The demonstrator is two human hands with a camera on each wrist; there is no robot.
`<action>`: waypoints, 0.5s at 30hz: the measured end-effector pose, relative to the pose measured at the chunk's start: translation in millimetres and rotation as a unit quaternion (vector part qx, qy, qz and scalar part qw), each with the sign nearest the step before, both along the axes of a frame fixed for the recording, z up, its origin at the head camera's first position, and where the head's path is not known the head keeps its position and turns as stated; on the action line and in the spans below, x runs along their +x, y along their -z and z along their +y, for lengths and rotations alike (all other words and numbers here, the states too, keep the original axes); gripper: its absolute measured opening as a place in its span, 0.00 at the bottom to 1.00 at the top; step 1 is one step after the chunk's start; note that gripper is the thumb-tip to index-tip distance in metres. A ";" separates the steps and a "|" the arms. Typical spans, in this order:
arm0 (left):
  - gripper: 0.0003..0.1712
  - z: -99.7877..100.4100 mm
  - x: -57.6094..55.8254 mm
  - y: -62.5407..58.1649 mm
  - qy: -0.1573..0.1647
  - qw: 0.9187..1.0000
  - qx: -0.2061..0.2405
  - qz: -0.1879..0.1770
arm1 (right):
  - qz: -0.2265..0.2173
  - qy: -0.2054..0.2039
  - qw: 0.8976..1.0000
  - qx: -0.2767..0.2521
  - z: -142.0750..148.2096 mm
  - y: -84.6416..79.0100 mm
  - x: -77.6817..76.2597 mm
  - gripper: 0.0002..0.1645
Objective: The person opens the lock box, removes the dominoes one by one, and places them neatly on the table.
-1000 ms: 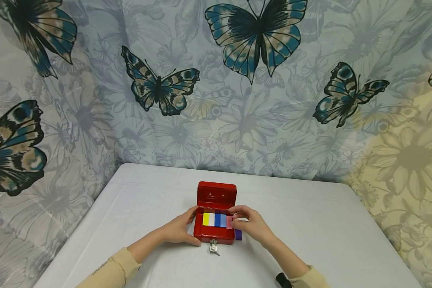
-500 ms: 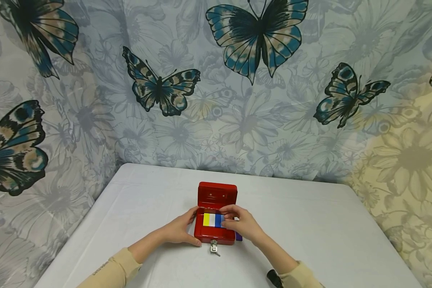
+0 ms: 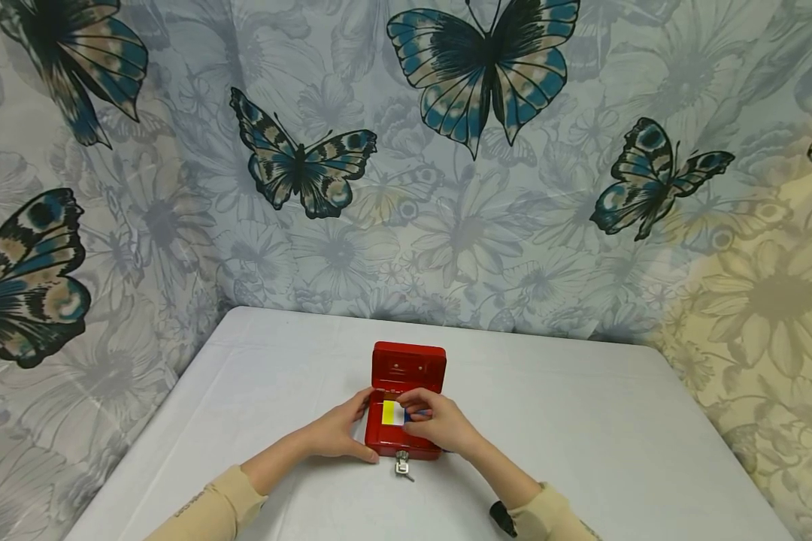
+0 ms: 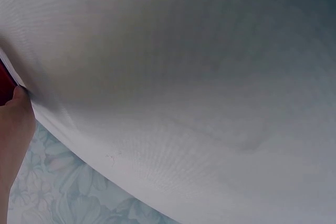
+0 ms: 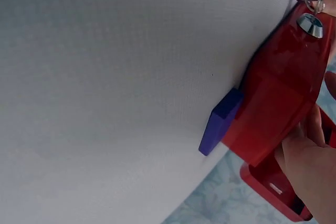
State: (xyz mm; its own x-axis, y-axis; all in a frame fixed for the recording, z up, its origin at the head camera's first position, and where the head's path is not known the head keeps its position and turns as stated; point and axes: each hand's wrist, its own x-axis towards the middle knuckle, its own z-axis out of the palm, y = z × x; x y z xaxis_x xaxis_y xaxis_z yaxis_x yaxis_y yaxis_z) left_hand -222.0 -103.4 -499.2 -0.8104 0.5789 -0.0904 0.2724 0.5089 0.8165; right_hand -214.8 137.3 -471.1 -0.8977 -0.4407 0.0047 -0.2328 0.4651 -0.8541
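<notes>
A red cash box (image 3: 406, 436) stands on the table with its lid (image 3: 408, 364) raised at the back. My left hand (image 3: 338, 430) holds the box's left side, thumb at the front corner and fingers at the back corner. Inside lies a row of coloured blocks: a yellow block (image 3: 388, 412), a white block (image 3: 398, 413) and a blue block (image 3: 407, 415) are partly or wholly visible. My right hand (image 3: 440, 424) reaches over the row, thumb and fingertips at opposite ends of the blue block, pinching it. The blocks farther right are mostly hidden by this hand.
A purple block (image 5: 220, 121) stands against the outside of the box's right side. The lock with a hanging key (image 3: 402, 464) sticks out at the front. A white cloth covers the table (image 3: 298, 346), and a butterfly-patterned curtain (image 3: 446, 248) rises behind it.
My right hand has slid left along the row, from the pink block past the light blue block to the blue one. The left hand and the box have stayed in place.
</notes>
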 end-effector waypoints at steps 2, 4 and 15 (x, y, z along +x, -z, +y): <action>0.63 -0.3 -0.4 -0.3 0.002 1.000 0.003 -0.001 | 0.010 -0.009 1.000 0.004 -2.0 1.3 -0.6 0.21; 0.63 -0.6 -0.8 -0.4 0.004 1.000 0.005 -0.002 | 0.019 -0.017 1.000 0.008 -3.9 2.0 -1.3 0.21; 0.63 -1.6 -1.6 2.4 0.006 1.000 0.004 0.001 | 0.085 -0.054 0.991 0.089 -14.4 1.7 -3.7 0.21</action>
